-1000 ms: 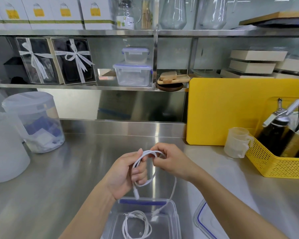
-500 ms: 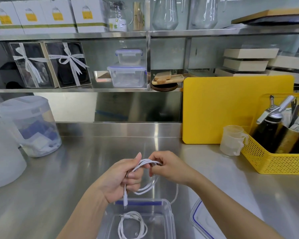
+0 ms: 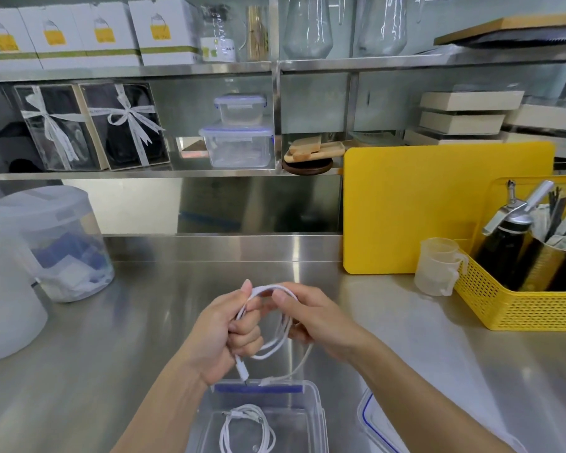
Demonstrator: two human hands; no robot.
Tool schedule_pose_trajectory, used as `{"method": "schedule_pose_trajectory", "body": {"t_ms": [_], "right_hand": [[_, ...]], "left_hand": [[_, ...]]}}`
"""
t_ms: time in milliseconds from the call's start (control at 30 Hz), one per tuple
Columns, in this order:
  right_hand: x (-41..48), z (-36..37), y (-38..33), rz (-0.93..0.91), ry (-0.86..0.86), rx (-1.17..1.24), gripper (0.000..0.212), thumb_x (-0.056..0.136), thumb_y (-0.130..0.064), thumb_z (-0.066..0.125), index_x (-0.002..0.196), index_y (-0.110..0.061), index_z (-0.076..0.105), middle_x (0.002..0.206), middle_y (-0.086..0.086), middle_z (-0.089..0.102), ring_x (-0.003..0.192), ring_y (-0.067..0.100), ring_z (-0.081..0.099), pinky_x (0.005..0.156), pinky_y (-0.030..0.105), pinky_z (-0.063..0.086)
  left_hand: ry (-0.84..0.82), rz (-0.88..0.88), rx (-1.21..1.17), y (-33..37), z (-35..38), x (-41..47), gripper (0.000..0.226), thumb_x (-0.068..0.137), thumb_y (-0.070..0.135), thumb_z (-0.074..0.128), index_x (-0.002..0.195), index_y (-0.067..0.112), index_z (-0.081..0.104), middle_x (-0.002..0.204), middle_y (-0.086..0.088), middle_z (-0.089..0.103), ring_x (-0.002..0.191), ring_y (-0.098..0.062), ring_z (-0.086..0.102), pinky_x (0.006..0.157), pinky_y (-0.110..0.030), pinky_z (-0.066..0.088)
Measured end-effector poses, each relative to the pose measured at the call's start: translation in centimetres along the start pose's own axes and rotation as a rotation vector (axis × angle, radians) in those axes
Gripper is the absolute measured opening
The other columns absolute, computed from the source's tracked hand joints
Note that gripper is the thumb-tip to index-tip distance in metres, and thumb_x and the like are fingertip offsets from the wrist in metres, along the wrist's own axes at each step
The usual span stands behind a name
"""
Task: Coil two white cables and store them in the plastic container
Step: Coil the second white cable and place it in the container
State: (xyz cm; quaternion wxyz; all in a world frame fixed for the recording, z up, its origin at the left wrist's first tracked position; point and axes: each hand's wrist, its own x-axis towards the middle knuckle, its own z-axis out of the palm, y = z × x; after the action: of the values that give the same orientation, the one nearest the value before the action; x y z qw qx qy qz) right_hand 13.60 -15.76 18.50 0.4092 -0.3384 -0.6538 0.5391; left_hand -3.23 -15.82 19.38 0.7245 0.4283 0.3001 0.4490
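Second white cable (image 3: pixel 276 325): thin, round, smooth white jacket, gathered into several loose loops held in the air above the bench (image 3: pixel 111 338), near its front edge. Loops overlap unevenly; the topmost bend arches between the two hands. One end carries a short white connector (image 3: pixel 242 371) with a dark tip, hanging straight down out of the left fist and reaching the far rim of the plastic container (image 3: pixel 317 416). A free strand trails from the right side of the coil in a curve down to that same rim.

Left hand (image 3: pixel 223 335): grip curled shut around the bundled loops, thumb up against the top bend.
Right hand (image 3: pixel 317 318): grip pinching the top of the loop between thumb and forefinger; remaining fingers curled behind the coil.

First white cable (image 3: pixel 247 431): already coiled, lying flat on the container floor, loops roughly oval, one connector visible at the coil's top.

Container: clear, rectangular, with a blue strip along its far rim; sits at the front edge of the bench, directly below the hands. Its lid (image 3: pixel 378 423), clear with blue edging, lies just beside it on the right.
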Motion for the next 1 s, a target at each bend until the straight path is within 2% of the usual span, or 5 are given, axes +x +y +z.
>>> {"method": "schedule_pose_trajectory", "body": {"t_ms": [233, 333, 533, 767, 1000], "right_hand": [[0.3, -0.2, 0.0, 0.033, -0.034, 0.062, 0.02, 0.095, -0.016, 0.046, 0.094, -0.013, 0.066, 0.063, -0.006, 0.053, 0.041, 0.003, 0.033, 0.039, 0.013, 0.028], [0.4, 0.0, -0.4, 0.075, 0.009, -0.04, 0.022, 0.096, -0.013, 0.045, 0.087, -0.01, 0.065, 0.057, -0.007, 0.049, 0.04, 0.002, 0.032, 0.038, 0.013, 0.027], [0.8, 0.8, -2.2, 0.102, -0.115, -0.381, 0.031, 0.096, -0.019, 0.046, 0.067, -0.011, 0.055, 0.045, -0.008, 0.04, 0.04, 0.004, 0.032, 0.042, 0.015, 0.03], [1.6, 1.1, -3.5, 0.092, -0.151, -0.571, 0.03, 0.095, -0.021, 0.048, 0.072, -0.007, 0.059, 0.05, -0.004, 0.043, 0.041, 0.003, 0.035, 0.044, 0.015, 0.032], [0.5, -1.1, -3.3, 0.126, 0.015, -0.543, 0.018, 0.091, -0.022, 0.055, 0.083, -0.01, 0.066, 0.071, -0.001, 0.054, 0.066, 0.01, 0.051, 0.065, 0.02, 0.044]], "left_hand": [[-0.043, -0.046, -0.181, -0.7, -1.6, 0.0, 0.034, 0.086, 0.031, 0.047, 0.057, 0.013, 0.051, 0.035, 0.007, 0.032, 0.031, -0.008, 0.024, 0.045, -0.025, 0.042], [-0.134, -0.154, 0.021, 0.0, -3.0, -0.2, 0.041, 0.089, 0.035, 0.044, 0.07, 0.004, 0.064, 0.05, -0.007, 0.054, 0.048, -0.021, 0.054, 0.075, -0.038, 0.053], [-0.312, -0.346, 0.437, 2.6, -5.0, 0.2, 0.073, 0.072, 0.072, 0.053, 0.088, 0.003, 0.068, 0.08, -0.019, 0.074, 0.09, -0.038, 0.069, 0.075, -0.03, 0.054], [-0.2, -0.216, 0.288, 1.6, -3.7, 0.9, 0.033, 0.076, 0.043, 0.067, 0.063, 0.012, 0.064, 0.041, 0.007, 0.043, 0.037, -0.008, 0.041, 0.052, -0.026, 0.048], [0.066, -0.061, 0.089, 1.7, -3.3, 0.6, 0.032, 0.085, 0.029, 0.055, 0.058, 0.013, 0.049, 0.038, 0.009, 0.026, 0.03, -0.004, 0.019, 0.032, -0.015, 0.022]]}}
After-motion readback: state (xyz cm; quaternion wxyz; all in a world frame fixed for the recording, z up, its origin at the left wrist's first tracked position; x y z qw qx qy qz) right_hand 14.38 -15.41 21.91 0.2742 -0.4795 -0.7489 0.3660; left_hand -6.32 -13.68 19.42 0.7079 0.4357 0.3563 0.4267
